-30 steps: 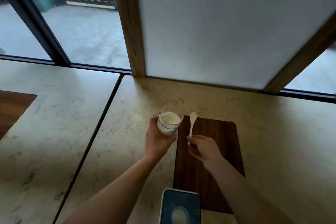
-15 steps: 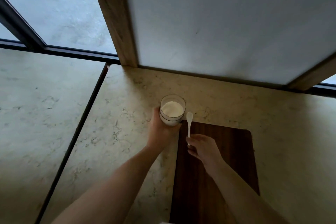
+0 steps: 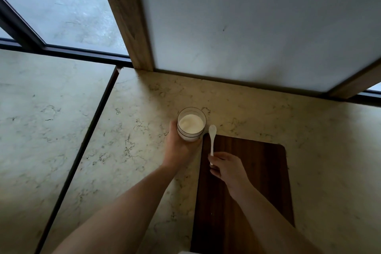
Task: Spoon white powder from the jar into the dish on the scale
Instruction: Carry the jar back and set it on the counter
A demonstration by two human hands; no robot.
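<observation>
**Jar in one hand, spoon in the other**

The left hand (image 3: 179, 146) is wrapped around the lower part of a clear glass jar (image 3: 191, 124), fingers curled behind it and the thumb on the near side. The jar stands upright on the pale marbled counter (image 3: 132, 130), its mouth open — white powder (image 3: 190, 123) fills it to a little below the rim.

Just to the right of that hand, the right hand (image 3: 227, 168) pinches the end of a white spoon (image 3: 212, 140) between thumb and fingertips, the other fingers loosely folded. The spoon points away from the hand, its bowl just beside the jar's right side, outside the rim and apart from the powder — the bowl looks empty.

Under the right hand lies a dark wooden board (image 3: 247, 181), its far left corner close to the jar's base. The dish and the scale are out of view.
</observation>
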